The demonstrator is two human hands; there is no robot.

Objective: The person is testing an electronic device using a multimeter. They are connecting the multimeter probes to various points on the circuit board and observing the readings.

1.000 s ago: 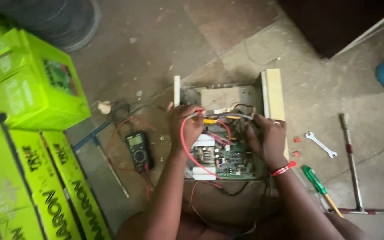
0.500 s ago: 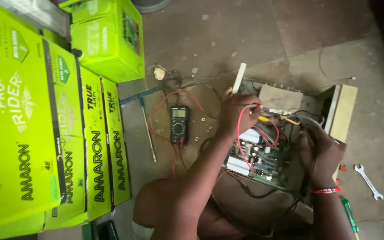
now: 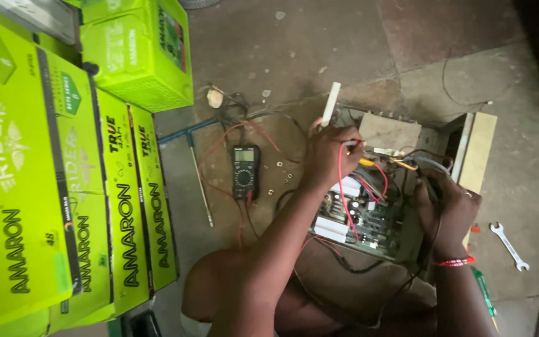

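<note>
The left hand (image 3: 329, 153) is over the open metal case (image 3: 407, 181) on the floor (image 3: 319, 56); its fingers are closed around a thin red wire (image 3: 342, 193), which runs down over the green circuit board (image 3: 363, 215); whether a probe tip is also between these fingers, I cannot tell. The right hand (image 3: 449, 209) is at 3 o'clock from the board, at the right edge of the case; its fingers are curled around dark cables (image 3: 428, 187), with a red band (image 3: 453, 262) on the wrist. The board lies inside the case, between the two hands, with red, yellow and blue wires above it.

At 9 o'clock from the left hand a black multimeter (image 3: 245, 171) lies flat on the floor, its red lead going toward the case; just beside it, at its left, lies a long T-shaped tool (image 3: 198, 171). Bright green cartons (image 3: 63, 181) stand at the far left, and one more green box (image 3: 138, 53) at 11 o'clock. At 4 o'clock from the case lies a small spanner (image 3: 509, 245); near it a green-handled screwdriver (image 3: 485, 292).
</note>
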